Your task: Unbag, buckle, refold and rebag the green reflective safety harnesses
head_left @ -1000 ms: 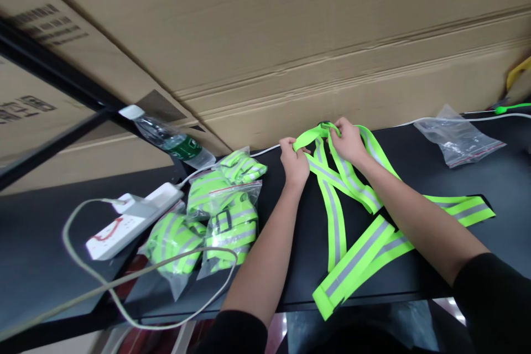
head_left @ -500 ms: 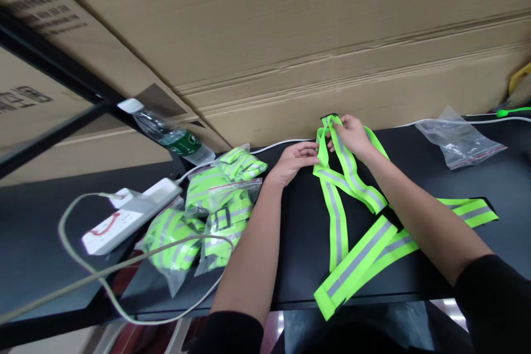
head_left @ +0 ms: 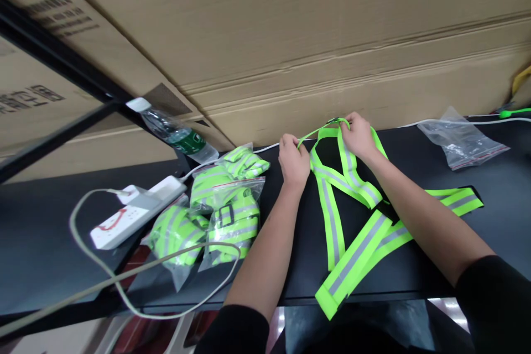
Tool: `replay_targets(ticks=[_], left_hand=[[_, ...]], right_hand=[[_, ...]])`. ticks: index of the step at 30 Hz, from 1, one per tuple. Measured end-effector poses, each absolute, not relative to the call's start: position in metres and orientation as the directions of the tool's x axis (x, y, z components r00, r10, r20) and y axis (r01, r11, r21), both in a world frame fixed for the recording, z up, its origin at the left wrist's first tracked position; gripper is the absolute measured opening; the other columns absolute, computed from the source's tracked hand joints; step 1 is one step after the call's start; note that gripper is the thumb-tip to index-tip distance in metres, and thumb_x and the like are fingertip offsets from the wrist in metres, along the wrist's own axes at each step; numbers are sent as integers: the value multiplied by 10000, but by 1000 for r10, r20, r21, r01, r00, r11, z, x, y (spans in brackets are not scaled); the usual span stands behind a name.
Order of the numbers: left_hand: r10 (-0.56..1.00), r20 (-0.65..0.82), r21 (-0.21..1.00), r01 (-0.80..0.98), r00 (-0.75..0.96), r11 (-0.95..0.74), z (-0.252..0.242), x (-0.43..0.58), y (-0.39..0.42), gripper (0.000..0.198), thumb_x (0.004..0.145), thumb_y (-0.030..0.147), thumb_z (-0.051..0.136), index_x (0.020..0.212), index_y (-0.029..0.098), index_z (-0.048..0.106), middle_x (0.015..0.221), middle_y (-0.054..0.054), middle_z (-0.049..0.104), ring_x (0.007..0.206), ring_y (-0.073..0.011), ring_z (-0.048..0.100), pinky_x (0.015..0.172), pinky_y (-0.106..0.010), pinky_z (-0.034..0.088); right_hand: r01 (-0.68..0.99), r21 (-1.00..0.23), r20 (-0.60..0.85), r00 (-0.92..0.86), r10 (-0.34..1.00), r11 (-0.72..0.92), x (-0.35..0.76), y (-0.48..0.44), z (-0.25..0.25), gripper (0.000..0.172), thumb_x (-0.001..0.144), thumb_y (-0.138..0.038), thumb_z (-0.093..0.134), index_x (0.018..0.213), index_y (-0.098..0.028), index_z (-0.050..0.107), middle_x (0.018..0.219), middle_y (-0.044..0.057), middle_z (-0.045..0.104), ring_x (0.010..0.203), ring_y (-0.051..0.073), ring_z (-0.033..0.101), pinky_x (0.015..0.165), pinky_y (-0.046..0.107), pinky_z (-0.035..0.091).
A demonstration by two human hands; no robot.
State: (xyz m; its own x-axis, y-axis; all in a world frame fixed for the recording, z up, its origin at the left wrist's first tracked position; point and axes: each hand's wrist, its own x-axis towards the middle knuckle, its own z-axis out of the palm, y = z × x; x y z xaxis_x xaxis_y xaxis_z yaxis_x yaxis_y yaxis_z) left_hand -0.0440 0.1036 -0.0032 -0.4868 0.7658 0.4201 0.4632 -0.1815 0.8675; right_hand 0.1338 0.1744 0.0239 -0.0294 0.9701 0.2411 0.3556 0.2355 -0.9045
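Standing here, you'd see the left hand (head_left: 293, 163) and right hand (head_left: 359, 135) both in a closed grip — the left pinching a narrow lime strap, the right holding the top of a reflective safety vest (head_left: 329, 221) spread on the black table (head_left: 510, 188). At nine o'clock from the vest, bagged vests (head_left: 232, 227) sit beside a power strip (head_left: 124, 221) — a clear zip bag (head_left: 460, 144) lies at two o'clock.

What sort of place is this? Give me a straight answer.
Probably a packing or stock workroom. Large cardboard cartons stand behind a black bench, a reflective vest is spread out on it, and more bagged vests lie alongside.
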Motion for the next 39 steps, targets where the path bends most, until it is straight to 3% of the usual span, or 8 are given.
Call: replay_targets(ticks=[7, 11, 14, 19, 22, 28, 33, 39], left_hand=[[868, 333, 915, 350, -369, -202, -22, -49, 115, 104, 876, 311, 614, 953, 242, 603, 771, 9, 664, 621, -152, 604, 610, -256, 433], [914, 327, 894, 392, -238, -217, -22, -53, 112, 393, 698, 298, 820, 1038, 234, 634, 923, -30, 703, 781, -194, 658, 706, -301, 504], [867, 469, 734, 621, -168, -277, -15, -54, 107, 646, 604, 140, 844, 1188, 229, 582, 1091, -70, 652, 982, -244, 643, 852, -368, 523], [753, 643, 570, 744, -140, -349, -4, -51, 100, 300, 773, 124, 679, 1054, 210, 624, 1045, -80, 621, 983, -234, 636, 917, -382, 510], [805, 553, 736, 578, -214, -352, -1, -46, 97, 43, 829, 249, 687, 856, 222, 669, 961, -70, 662, 1008, -249, 621, 983, -393, 462], [880, 324, 942, 202, -347, -267, -1, -39, 105, 185, 848, 403, 614, 822, 220, 636, 717, -18, 663, 667, -190, 625, 699, -328, 517], [945, 133, 966, -173, -298, -191, 10, -42, 107, 291, 830, 447, 467, 632, 236, 435, 483, 32, 417, 491, -164, 542, 575, -313, 500], [972, 52, 917, -373, -229, -138, 16, -41, 99, 477, 814, 447, 592, 494, 234, 311, 409, 81, 218, 370, -83, 342, 514, -271, 436]], right_hand=[[491, -812, 356, -15, 934, 317, 135, 176, 26, 97, 880, -277, 564, 815, -212, 531, 700, 22, 592, 705, 211, 564, 751, 346, 415], [512, -795, 361, -32, 932, 326, 135, 177, 26, 129, 885, -309, 566, 809, -205, 557, 661, 8, 589, 641, 185, 537, 684, 317, 399], [522, -789, 360, -35, 932, 324, 136, 178, 25, 131, 885, -310, 562, 818, -197, 572, 654, 8, 593, 600, 175, 515, 651, 314, 385], [519, -784, 357, -72, 931, 340, 135, 176, 27, 145, 878, -329, 572, 830, -196, 601, 612, 2, 583, 598, 178, 511, 643, 313, 375], [506, -786, 357, -99, 929, 356, 136, 175, 32, 173, 876, -350, 581, 792, -200, 604, 605, -1, 575, 608, 174, 514, 657, 317, 375], [357, -870, 228, -324, 918, 341, 155, 180, 48, 212, 827, -375, 652, 728, -189, 636, 721, 23, 630, 723, 182, 557, 712, 318, 423], [243, -956, -17, -608, 794, 166, 171, 175, 59, 382, 855, -534, 624, 667, -204, 588, 631, 48, 617, 585, 189, 596, 581, 343, 518], [115, -982, -187, -726, 662, -152, 174, 167, 62, 550, 833, -700, 628, 610, -257, 390, 480, -112, 241, 377, 73, 224, 386, 284, 420]])
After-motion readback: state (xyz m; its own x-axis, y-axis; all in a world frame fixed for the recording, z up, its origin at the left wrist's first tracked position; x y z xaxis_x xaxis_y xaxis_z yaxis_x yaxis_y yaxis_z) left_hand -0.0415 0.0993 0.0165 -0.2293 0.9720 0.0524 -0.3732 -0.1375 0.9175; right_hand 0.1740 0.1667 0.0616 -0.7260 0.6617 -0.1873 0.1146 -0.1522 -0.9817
